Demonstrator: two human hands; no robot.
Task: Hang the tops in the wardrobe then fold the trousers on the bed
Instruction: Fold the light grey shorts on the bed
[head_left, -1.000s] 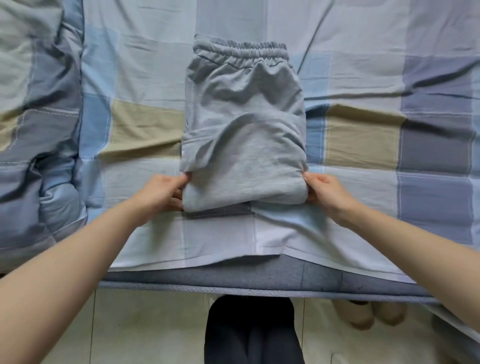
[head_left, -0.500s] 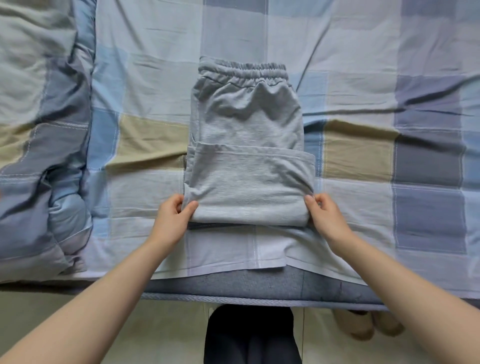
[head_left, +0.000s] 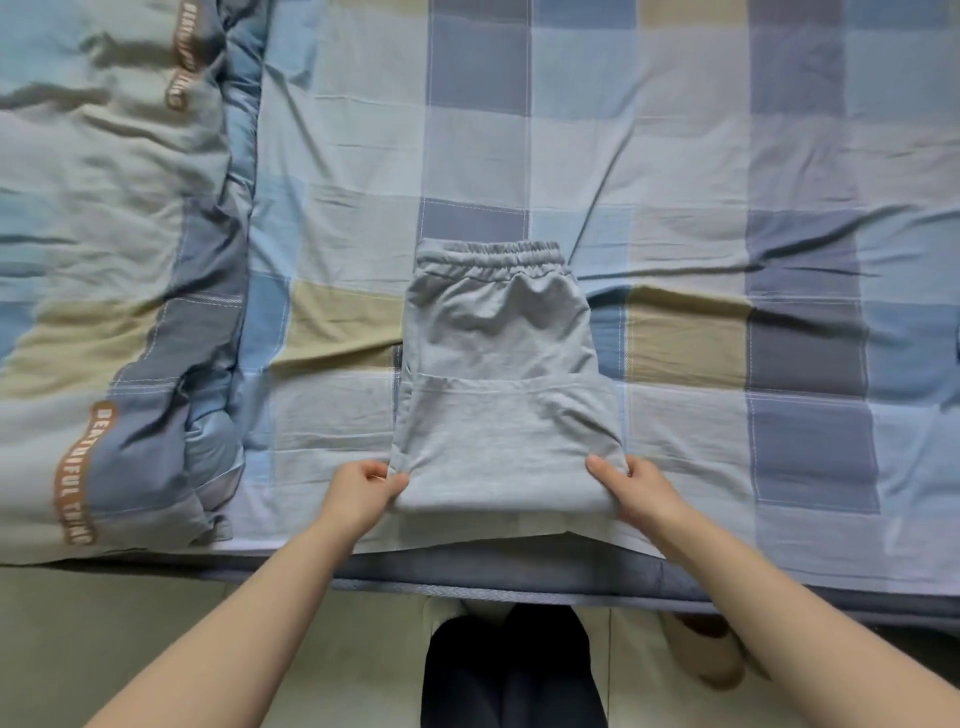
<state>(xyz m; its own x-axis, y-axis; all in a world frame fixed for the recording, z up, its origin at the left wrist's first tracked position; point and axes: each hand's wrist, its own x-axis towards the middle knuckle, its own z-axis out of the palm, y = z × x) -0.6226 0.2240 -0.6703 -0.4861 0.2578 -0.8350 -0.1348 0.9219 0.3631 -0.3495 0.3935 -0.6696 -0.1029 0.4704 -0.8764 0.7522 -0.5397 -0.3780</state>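
- Head view: the left hand (head_left: 358, 493) has its fingers (head_left: 378, 471) curled round the near left corner of the folded grey trousers (head_left: 501, 415), thumb lying on top of the cloth.
- The right hand (head_left: 641, 488) pinches the near right corner the same way, its thumb (head_left: 600, 467) on the cloth and the other fingers tucked at the side.
- Both bare forearms reach in from the near edge of the bed (head_left: 519, 582).
- The trousers lie folded into a compact rectangle, a lower flap laid over the upper part, with the elastic waistband (head_left: 491, 254) at the far end.
- They sit on the checked sheet (head_left: 675, 156) close to the bed's near edge, roughly midway along it.
- A bunched quilt (head_left: 104, 260) with brown lettering covers the left part of the bed, apart from the trousers.
- Below the bed's near edge are pale floor tiles (head_left: 156, 623), the person's dark-clad legs (head_left: 511, 675), and a slipper (head_left: 706, 654) partly under the bed frame.
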